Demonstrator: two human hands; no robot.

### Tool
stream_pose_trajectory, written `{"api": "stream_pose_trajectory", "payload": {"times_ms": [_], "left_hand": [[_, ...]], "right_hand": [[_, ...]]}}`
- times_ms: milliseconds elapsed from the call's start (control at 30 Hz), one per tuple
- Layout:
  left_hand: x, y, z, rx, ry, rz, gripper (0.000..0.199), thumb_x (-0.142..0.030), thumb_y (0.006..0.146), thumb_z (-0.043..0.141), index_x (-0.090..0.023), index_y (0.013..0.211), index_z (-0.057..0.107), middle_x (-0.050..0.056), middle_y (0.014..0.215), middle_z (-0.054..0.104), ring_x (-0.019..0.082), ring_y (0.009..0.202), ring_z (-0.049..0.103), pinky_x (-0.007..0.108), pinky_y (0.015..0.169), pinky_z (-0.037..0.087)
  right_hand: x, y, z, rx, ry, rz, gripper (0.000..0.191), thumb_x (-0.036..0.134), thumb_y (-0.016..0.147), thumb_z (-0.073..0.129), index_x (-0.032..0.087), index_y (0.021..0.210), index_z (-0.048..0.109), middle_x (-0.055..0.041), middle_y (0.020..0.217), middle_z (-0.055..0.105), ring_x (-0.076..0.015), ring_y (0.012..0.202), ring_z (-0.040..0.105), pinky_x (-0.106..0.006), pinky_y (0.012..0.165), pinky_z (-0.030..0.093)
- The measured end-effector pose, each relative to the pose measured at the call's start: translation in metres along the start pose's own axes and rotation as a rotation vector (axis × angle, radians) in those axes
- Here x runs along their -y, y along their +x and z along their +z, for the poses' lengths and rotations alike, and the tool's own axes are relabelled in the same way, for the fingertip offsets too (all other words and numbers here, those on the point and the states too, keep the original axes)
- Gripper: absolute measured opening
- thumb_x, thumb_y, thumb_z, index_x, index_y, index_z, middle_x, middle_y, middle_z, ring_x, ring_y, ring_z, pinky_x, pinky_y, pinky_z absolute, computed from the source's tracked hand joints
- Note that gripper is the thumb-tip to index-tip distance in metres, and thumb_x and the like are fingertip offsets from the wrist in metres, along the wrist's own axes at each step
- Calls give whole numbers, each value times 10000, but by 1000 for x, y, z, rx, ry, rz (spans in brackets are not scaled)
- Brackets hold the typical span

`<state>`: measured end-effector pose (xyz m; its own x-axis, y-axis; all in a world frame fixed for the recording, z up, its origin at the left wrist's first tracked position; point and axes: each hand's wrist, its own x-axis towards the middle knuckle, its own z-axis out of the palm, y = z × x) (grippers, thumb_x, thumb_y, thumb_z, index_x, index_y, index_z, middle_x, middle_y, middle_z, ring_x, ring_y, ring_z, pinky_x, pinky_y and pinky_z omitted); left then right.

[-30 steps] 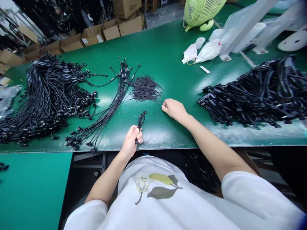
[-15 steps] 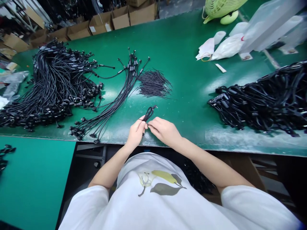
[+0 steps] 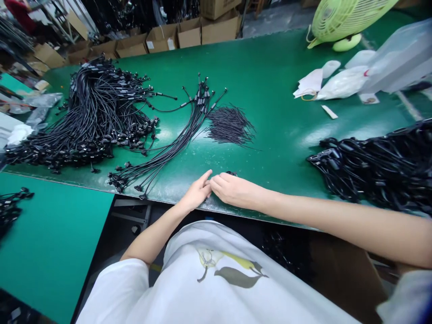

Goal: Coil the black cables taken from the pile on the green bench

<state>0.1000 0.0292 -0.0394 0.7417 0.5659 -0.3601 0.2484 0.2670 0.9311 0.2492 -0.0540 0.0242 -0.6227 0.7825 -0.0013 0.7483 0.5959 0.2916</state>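
Close to the table's front edge, my two hands meet around a coiled black cable point(image 3: 232, 173), mostly hidden by the fingers. My left hand point(image 3: 197, 192) is closed on its lower part, with one finger pointing up. Wrapped over the coil from the right is my right hand point(image 3: 227, 189), its fingertips pinched together against the left; any tie between them is hidden. Just beyond lies a pile of short black twist ties point(image 3: 231, 125). Left of it a loose bunch of straight black cables point(image 3: 178, 139) spreads across the green table point(image 3: 270, 90).
A large heap of black cables point(image 3: 97, 103) covers the left of the table. Coiled cables point(image 3: 364, 166) are piled at the right. A green fan point(image 3: 347, 18) and white plastic bags point(image 3: 344, 83) stand at the back right. Cardboard boxes point(image 3: 162, 39) line the far edge.
My right hand has moved over the coiled cable and now hides most of it, with the forearm swung outward. The view has shifted slightly, moving the table's things right and down.
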Motion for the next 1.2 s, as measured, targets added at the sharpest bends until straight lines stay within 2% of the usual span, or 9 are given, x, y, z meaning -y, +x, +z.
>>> {"api": "stream_pose_trajectory", "payload": {"times_ms": [133,300,400,500,667,767,900,1000,1200], "left_hand": [[0,-6,7,-46,113,-55,575,-181,820,550,-145,1391,493,-29,665,611,126,620,526,257,658,427],[-6,-2,13,-165,-140,29,393,-194,774,608,-180,1164,660,74,1152,684,216,1107,585,331,986,430],[-11,7,10,-201,-426,56,314,-360,812,621,-136,1019,697,106,1078,699,243,1081,604,368,965,450],[-18,9,2,-206,-463,160,357,-457,840,605,-140,967,708,95,1001,700,236,1049,605,356,945,450],[-29,-11,-9,-158,53,399,498,-541,928,448,-177,766,747,66,949,649,193,951,554,320,938,418],[-24,-12,-7,-35,243,298,564,-597,904,449,-176,675,747,71,880,647,184,842,538,313,863,433],[-17,2,-5,-106,-24,76,781,-757,864,274,-149,755,751,81,765,668,195,785,568,329,809,457],[-29,0,-10,-116,-94,99,795,-783,845,270,-147,799,744,90,808,685,210,845,595,325,832,458],[-41,-26,-7,43,370,385,519,-536,917,472,-169,632,703,53,843,579,156,820,553,276,805,440]], "right_hand": [[-3,2,1,77,-1,-54,421,-9,873,288,150,837,676,-116,769,601,-213,693,488,-349,600,301],[-12,15,20,77,386,310,255,115,877,395,120,796,637,-125,729,631,-197,629,519,-313,561,274],[-6,26,29,-160,840,641,273,255,915,410,152,731,583,-83,760,639,-175,678,542,-280,623,320],[6,32,36,-393,1257,836,327,357,928,375,179,695,518,-19,700,594,-139,649,521,-248,645,357],[0,17,42,-416,1293,891,323,385,915,408,185,695,532,-5,672,577,-144,647,517,-252,644,357],[-5,8,38,-439,1057,943,301,334,932,403,186,713,546,-35,736,612,-164,725,548,-267,696,363],[12,13,33,-423,907,729,323,313,970,364,186,763,578,-62,807,646,-178,812,556,-276,777,376],[26,19,38,-362,1070,627,305,315,946,403,179,739,580,-54,800,651,-176,800,555,-272,754,371],[11,11,48,-412,1547,821,331,394,873,468,171,633,515,10,651,540,-125,656,473,-243,660,336]]}}
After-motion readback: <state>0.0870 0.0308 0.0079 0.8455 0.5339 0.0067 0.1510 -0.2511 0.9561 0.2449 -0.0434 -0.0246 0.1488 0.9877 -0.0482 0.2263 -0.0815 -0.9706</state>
